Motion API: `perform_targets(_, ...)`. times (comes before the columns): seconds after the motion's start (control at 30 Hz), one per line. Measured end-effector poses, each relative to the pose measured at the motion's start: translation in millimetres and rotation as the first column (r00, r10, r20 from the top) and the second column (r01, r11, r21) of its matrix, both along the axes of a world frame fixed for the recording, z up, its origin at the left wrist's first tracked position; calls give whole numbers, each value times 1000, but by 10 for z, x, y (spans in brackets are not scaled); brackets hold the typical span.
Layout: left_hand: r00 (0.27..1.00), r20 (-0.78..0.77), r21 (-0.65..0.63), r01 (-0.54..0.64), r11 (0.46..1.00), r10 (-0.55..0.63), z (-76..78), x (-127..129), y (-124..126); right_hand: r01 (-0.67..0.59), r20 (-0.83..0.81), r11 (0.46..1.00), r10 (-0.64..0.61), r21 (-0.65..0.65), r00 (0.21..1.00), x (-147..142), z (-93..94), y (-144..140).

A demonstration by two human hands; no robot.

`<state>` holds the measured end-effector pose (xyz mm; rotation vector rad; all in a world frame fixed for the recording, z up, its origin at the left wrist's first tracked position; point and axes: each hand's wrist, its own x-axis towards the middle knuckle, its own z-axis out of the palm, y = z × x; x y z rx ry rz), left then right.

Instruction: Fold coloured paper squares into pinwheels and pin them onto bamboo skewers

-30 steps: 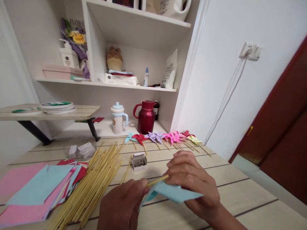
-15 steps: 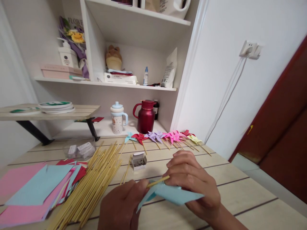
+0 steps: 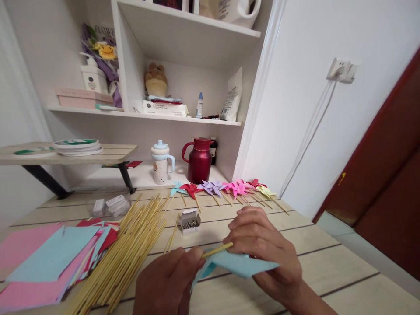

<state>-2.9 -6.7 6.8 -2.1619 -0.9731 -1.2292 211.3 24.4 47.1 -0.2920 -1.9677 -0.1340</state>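
Note:
Low over the table's front, my left hand (image 3: 170,280) is closed on a thin wooden stick (image 3: 217,250). The stick's short visible length slants up to the right, toward the fingertips of my right hand (image 3: 265,253). A light blue paper pinwheel (image 3: 243,265) hangs just under the stick, its folded blades pointing left and right. My right hand curls round the pinwheel from behind, and its fingers press near where paper and stick meet. The exact joint between them is hidden. Beyond the hands stands a small open box of metal pins (image 3: 190,222).
A big bundle of wooden sticks (image 3: 131,249) lies left of my hands, beside sheets of coloured paper (image 3: 52,253). Finished pinwheels (image 3: 213,188) line the table's back edge. Behind them stand a red thermos jug (image 3: 199,161) and a speckled cup (image 3: 160,164).
The pinwheel's left blade has shifted slightly under the stick and turned a little. Both hands keep nearly the same place and hold.

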Motion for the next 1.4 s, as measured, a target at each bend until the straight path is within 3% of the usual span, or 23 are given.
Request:
perform_targets(0.37, 1000, -3, 18, 10, 1000, -10, 20, -1, 1, -17, 14, 1000, 17, -8, 1000, 8, 22, -20)
perform_targets(0.67, 999, 39, 116, -6, 993, 2, 154, 87, 6, -17, 21, 1000, 17, 4, 1000, -2, 34, -13)
perform_targets(1.1, 1000, -12, 62, -13, 998, 14, 52, 20, -21, -32, 23, 999, 32, -6, 999, 5, 20, -16)
perform_targets(1.23, 997, 78, 75, -35, 997, 29, 12, 44, 16, -45, 13, 999, 45, 4, 999, -19, 4, 3)
perform_targets(1.4, 987, 154, -2, -44, 999, 44, -76, 80, 21, -21, 6, 1000, 21, -4, 1000, -18, -43, 62)
